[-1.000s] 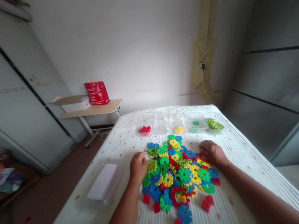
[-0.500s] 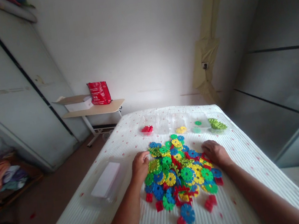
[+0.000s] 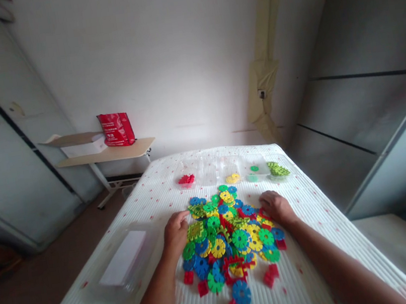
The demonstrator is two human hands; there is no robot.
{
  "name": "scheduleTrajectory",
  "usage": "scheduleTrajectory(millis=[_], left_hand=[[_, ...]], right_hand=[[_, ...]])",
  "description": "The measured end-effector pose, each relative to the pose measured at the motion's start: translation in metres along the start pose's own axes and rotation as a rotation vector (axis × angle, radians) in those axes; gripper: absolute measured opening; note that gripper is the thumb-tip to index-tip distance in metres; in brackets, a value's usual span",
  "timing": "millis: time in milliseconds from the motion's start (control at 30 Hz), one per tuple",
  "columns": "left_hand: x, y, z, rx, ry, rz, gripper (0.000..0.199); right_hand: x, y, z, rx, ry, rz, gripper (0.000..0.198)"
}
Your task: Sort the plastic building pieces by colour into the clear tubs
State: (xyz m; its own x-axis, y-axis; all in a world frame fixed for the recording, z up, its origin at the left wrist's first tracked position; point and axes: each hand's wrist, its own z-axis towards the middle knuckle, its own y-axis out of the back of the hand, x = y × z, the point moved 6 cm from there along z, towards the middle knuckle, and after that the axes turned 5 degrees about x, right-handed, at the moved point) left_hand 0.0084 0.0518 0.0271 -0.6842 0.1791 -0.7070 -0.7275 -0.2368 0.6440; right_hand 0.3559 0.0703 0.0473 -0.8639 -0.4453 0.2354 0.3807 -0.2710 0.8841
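Note:
A heap of flat plastic linking toys, notched discs (image 3: 241, 239) in blue, green and yellow with red and light green square pieces, lies in front of me. At its left edge rests my left hand (image 3: 175, 231), fingers loosely bent, tips by the light green pieces (image 3: 196, 210). My right hand (image 3: 277, 207) lies on the far right edge, fingers curved down beside red and blue pieces; nothing shows held in either hand. Some fingertips are hidden. Loose red blocks (image 3: 270, 276) and a blue disc (image 3: 241, 294) lie at the near side.
Behind the heap stand clear containers with red pieces (image 3: 186, 180), yellow discs (image 3: 233, 178), green discs (image 3: 254, 169) and light green squares (image 3: 278, 168). A clear tray with a white box (image 3: 124, 258) sits left. Beyond is a side table (image 3: 112, 154) with a red bag (image 3: 117, 129).
The camera view has turned slightly right, so everything appears shifted left. Both hands keep about the same places at the heap's edges.

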Motion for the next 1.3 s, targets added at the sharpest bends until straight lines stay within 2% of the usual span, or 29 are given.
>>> scheduleTrajectory(millis=[500,667,767,867,1033,1167,1300], left_hand=[[-0.007,0.003,-0.002,-0.028,-0.027,-0.018,0.034],[-0.005,0.002,-0.002,-0.026,-0.039,-0.029,0.034],[-0.004,0.001,-0.002,-0.022,-0.036,-0.039,0.034],[-0.004,0.002,-0.002,-0.036,-0.029,-0.049,0.034],[-0.004,0.003,-0.003,-0.054,-0.025,-0.070,0.033],[-0.003,0.003,-0.003,-0.055,-0.024,-0.077,0.032],[-0.001,0.003,-0.002,-0.053,-0.026,-0.084,0.033]], right_hand=[[-0.004,-0.004,-0.003,-0.017,0.038,0.017,0.025],[-0.002,0.008,0.004,-0.060,0.040,0.098,0.025],[0.021,0.022,0.022,-0.093,0.110,0.172,0.028],[0.066,0.023,0.047,-0.010,0.228,0.221,0.033],[0.138,-0.012,0.078,0.211,0.420,0.254,0.050],[0.158,-0.044,0.084,0.339,0.466,0.253,0.052],[0.154,-0.052,0.079,0.362,0.502,0.256,0.042]])
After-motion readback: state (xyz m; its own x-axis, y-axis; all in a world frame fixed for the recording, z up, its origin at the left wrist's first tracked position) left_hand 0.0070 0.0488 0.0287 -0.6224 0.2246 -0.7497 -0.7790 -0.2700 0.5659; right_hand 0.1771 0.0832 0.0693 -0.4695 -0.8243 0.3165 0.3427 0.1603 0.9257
